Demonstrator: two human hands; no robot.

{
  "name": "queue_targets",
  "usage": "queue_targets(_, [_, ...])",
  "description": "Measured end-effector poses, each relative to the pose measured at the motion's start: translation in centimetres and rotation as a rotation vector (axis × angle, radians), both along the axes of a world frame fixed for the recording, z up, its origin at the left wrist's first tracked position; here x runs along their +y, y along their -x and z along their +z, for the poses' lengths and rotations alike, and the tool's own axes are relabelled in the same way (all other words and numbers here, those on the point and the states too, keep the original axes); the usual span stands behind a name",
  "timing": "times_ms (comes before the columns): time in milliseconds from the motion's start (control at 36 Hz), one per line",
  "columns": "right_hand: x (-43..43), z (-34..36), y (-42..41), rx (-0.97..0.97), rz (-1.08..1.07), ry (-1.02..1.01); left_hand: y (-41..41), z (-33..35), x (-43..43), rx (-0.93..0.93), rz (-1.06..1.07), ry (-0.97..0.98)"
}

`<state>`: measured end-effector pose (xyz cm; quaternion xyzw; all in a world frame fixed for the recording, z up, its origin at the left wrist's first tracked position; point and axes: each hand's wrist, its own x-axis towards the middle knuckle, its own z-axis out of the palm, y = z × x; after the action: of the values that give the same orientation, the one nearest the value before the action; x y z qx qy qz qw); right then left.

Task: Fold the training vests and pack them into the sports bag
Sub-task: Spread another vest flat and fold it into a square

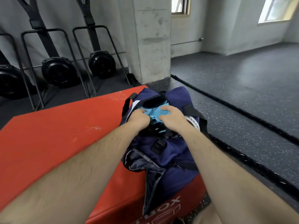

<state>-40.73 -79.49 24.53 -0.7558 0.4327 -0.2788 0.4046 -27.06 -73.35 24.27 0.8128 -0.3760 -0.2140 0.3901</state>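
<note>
Both hands are in the bag mouth. Left hand (139, 118): fingers curled into the light blue vest (153, 111). Right hand (171, 118): fingers bent over the same vest from the other side. Both grip it. The vest sits bunched between the hands, inside the open top of the navy sports bag (169, 153). The bag lies under the hands at the right edge of a red padded box (56, 135). Its scuffed top runs out left of the left hand.

Right of the right hand: dark speckled rubber floor (242, 113), with a thick black rope (226, 101) lying across it.

Beyond the hands: concrete pillar (152, 38). Beyond and left: black fan machines (56, 71) in metal frames by the wall. Far beyond and right: windows (273, 10), daylight glare on the floor.
</note>
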Motion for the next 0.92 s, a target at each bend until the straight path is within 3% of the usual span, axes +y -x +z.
queue_targets(83, [-0.1, -0.7, -1.1, 0.122, -0.021, 0.084, -1.0, -0.6, -0.7, -0.149, -0.064, -0.121])
queue_targets(167, [0.0, -1.4, -1.9, 0.43, -0.116, 0.299, -1.2, -1.9, -1.3, -0.385, -0.142, -0.298])
queue_targets(250, [-0.4, -2.3, -2.4, 0.666, -0.102, 0.585, -0.9, -3.2, -1.8, -0.557, -0.201, -0.228])
queue_targets(306, [-1.1, -3.1, -2.6, 0.726, 0.001, 0.584, -0.5, -3.7, -2.0, -0.584, -0.289, -0.218])
queue_targets(444, [-2.4, -5.3, -1.8, 0.737, 0.126, 0.397, 0.0, -6.0, -2.2, -0.587, -0.294, -0.311])
queue_targets(556, [-2.5, -6.3, -1.6, 0.732, 0.142, 0.397, 0.3, -7.0, -1.8, -0.497, -0.292, -0.29])
queue_targets(694, [-2.2, -5.6, -1.3, 0.711, 0.144, 0.483, 0.5, -6.5, -1.6, -0.521, -0.277, -0.292])
queue_targets(833, [-0.4, -2.1, -0.6, 0.592, -0.034, 0.758, 1.2, -4.7, -0.5, -0.578, -0.334, 0.011])
queue_targets(917, [0.8, 0.0, -0.5, 0.472, -0.088, 0.781, 2.4, -2.7, 1.0, -0.578, -0.357, 0.192])
